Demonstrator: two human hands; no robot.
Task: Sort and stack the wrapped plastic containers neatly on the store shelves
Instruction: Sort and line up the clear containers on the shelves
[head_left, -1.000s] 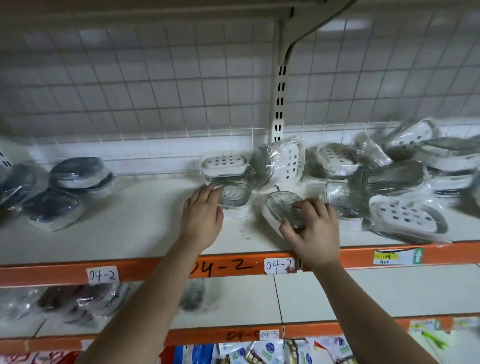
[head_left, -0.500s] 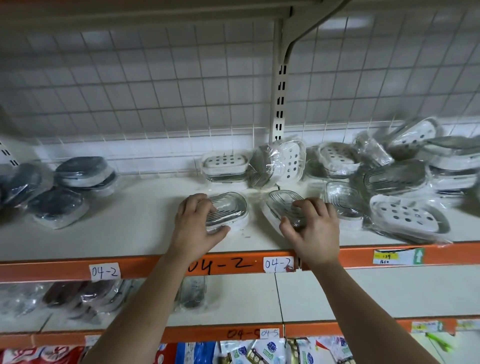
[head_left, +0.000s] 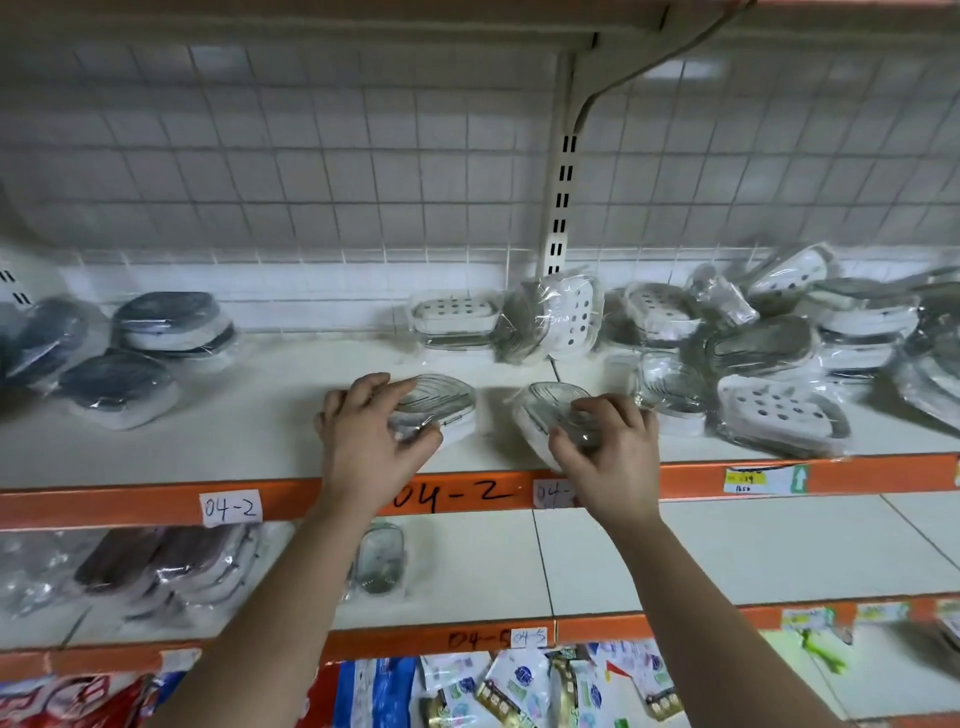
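White shelf (head_left: 249, 447), orange front lip, wire grid behind. Heap of wrapped containers (head_left: 769, 348) at right blurred, cut off, uncountable. Two clear dishes near the lip, apart: left dish (head_left: 447, 400) gripped by curled left hand (head_left: 369, 441), right dish (head_left: 545, 408) held in curled right hand (head_left: 613, 452). Open room leftward before dark containers (head_left: 156, 332).

Glossy, crinkled clear plastic wrap covers the ribbed transparent container (head_left: 439, 402) on the matt white shelf (head_left: 249, 431).

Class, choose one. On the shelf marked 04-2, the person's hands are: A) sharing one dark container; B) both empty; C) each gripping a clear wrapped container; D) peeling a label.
C: the left hand curls round the left clear container, the right hand round the right clear container.
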